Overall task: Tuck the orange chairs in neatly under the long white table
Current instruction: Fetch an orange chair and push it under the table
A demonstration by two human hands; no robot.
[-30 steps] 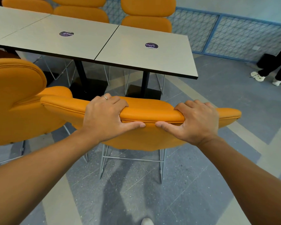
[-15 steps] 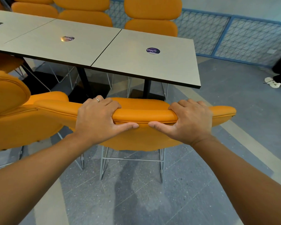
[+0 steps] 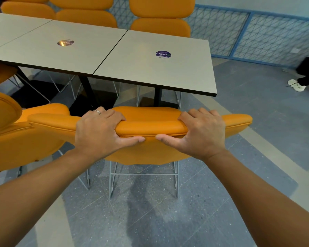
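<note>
Top: the table (image 3: 150,75) is long and white with a dark edge, built of square panels set end to end, thin seams between them.
On top: a round purple sticker (image 3: 163,54) on the end panel; a second sticker (image 3: 65,42), under glare, on the next panel.
Support: black legs (image 3: 158,97) on dark base plates.
Ground: the floor (image 3: 168,220) is grey speckled tile crossed by pale bands.
On ground: the near chair (image 3: 150,129) on a wire frame at the end panel; the left chair (image 3: 16,139) just beside it; far chairs (image 3: 161,25) across the table; a white shoe (image 3: 296,85) well apart at right.
</note>
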